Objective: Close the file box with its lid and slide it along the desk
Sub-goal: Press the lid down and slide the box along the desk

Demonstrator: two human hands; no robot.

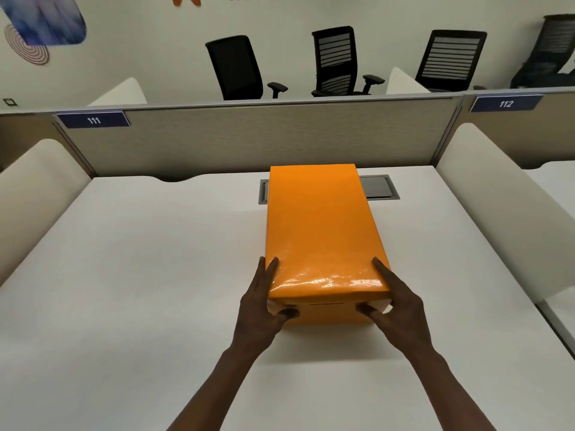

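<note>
An orange file box (329,314) stands lengthwise on the white desk (140,275), with its orange lid (317,231) sitting on top. The lid's near edge is glossy and a strip of white shows under its near corners. My left hand (264,306) grips the near left corner, fingers along the lid's side and thumb on the front face. My right hand (395,303) holds the near right corner the same way.
A grey cable hatch (378,187) is set into the desk behind the box. A beige partition (249,141) closes the far edge, with padded side dividers left (37,194) and right (497,200). Black office chairs (236,66) stand beyond.
</note>
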